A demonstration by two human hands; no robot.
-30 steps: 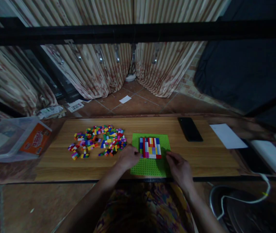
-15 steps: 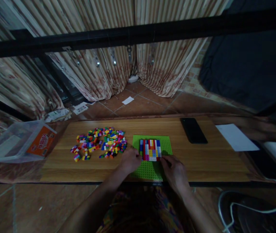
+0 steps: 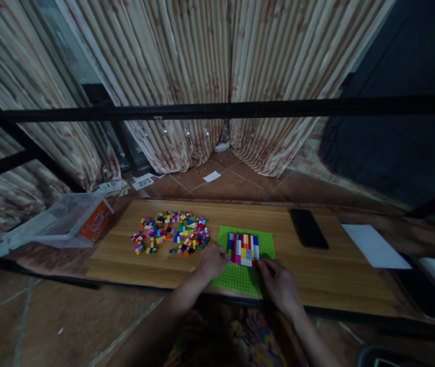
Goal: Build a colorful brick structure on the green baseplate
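A block of toy building bricks [image 3: 244,250] in red, white, blue, yellow and pink rows sits on a green baseplate [image 3: 236,280]. At the block's lower left corner is my left hand [image 3: 211,261], its fingers curled closed; whatever they hold, if anything, is too small to make out. The thumb and fingers of my right hand [image 3: 279,281] are pinched together at the lower right corner, beside a small red spot. Whether that spot is a loose brick or part of the block, I cannot tell. Loose bricks [image 3: 190,235] lie piled left of the baseplate.
On the wooden board [image 3: 113,265], a black phone [image 3: 308,228] lies right of the baseplate. White paper [image 3: 376,245] overlaps the right end. A clear plastic box [image 3: 64,219] with an orange label stands at the left. A black rail [image 3: 263,109] crosses before the curtains.
My view has shifted, so the board and both hands appear lower and slightly to the right. Both hands stay at the block's lower corners; no brick has visibly moved.
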